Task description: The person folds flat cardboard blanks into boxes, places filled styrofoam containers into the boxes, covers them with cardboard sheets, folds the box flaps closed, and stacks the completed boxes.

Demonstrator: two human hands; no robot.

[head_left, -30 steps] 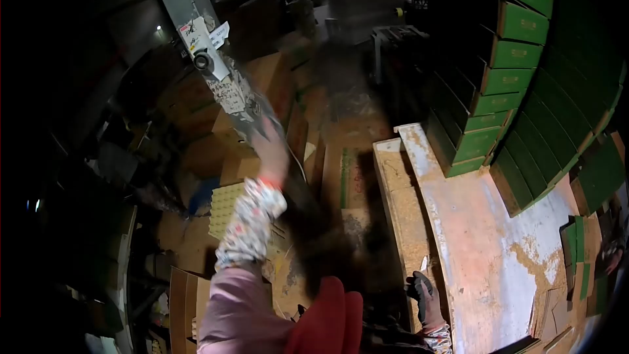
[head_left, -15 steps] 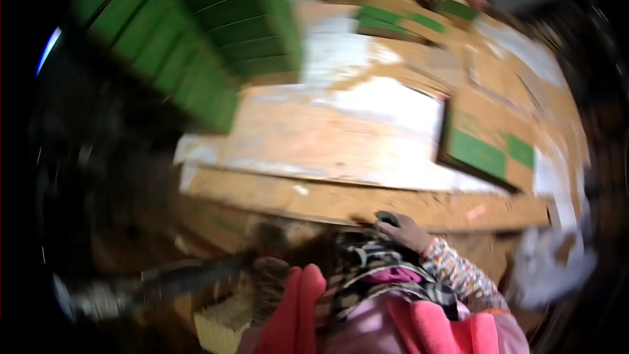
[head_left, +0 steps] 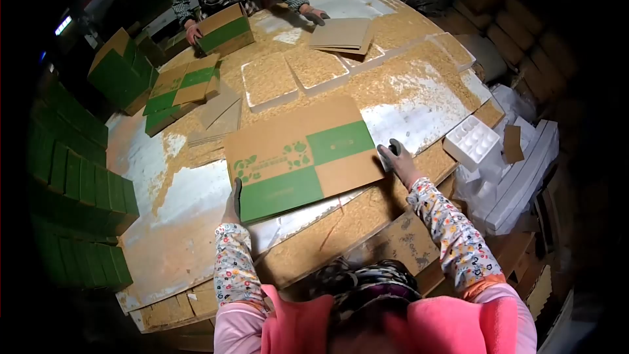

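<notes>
A flattened brown and green carton (head_left: 301, 157) lies over the near part of the work table, between my two hands. At its left edge my left hand (head_left: 234, 203), in a dark glove, is closed on the cardboard. My right hand (head_left: 398, 162), with dark-covered fingertips, is beside the right edge; thumb and index finger stand apart, and contact with the carton is hard to make out. Behind the carton, shallow white trays filled with sawdust (head_left: 318, 69) stand on the table (head_left: 213, 190).
Across the table a co-worker holds a green and brown box (head_left: 225, 31) and touches grey cardboard sheets (head_left: 341, 34). Stacked green boxes (head_left: 78, 177) stand at the left. A white compartment tray (head_left: 472, 142) and plastic wrap lie at the right. Folded cartons (head_left: 180, 88) rest at the back left.
The view has swung round to the table. My left hand, earlier at a metal post, is now at the carton's left edge. The carton lies between both hands.
</notes>
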